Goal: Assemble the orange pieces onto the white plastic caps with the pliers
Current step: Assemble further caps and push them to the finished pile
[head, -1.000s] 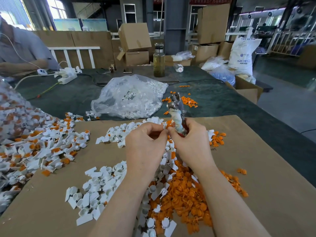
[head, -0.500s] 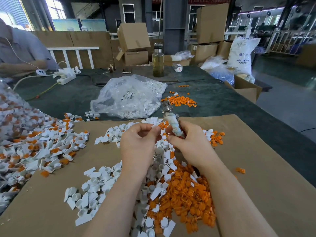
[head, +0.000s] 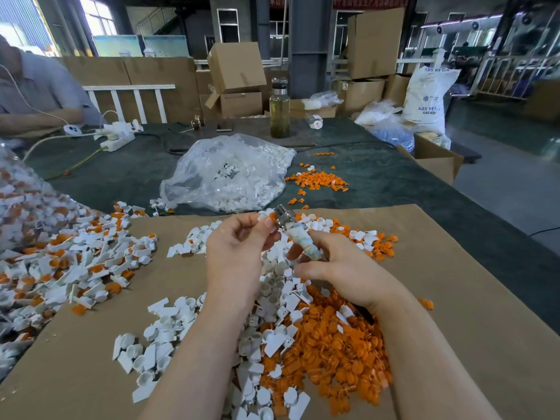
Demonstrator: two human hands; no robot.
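My right hand (head: 339, 271) grips the pliers (head: 298, 237) by their tape-wrapped handles, the metal jaws pointing up and away. At the jaws, my left hand (head: 239, 250) pinches a small white cap with an orange piece (head: 270, 219) between thumb and fingers. Under both hands lies a heap of loose orange pieces (head: 330, 350) mixed with white plastic caps (head: 157, 356) on a sheet of brown cardboard (head: 472, 328).
A pile of assembled white-and-orange caps (head: 60, 268) lies to the left. A clear bag of white caps (head: 230, 174) and scattered orange pieces (head: 318, 180) sit on the dark table beyond. A bottle (head: 279, 110), power strips and boxes stand at the back. Another person's arm (head: 36, 116) rests far left.
Both hands have dropped lower and the pliers have tilted from upright to leaning away and left. My left hand's fingers now meet the jaws with a cap.
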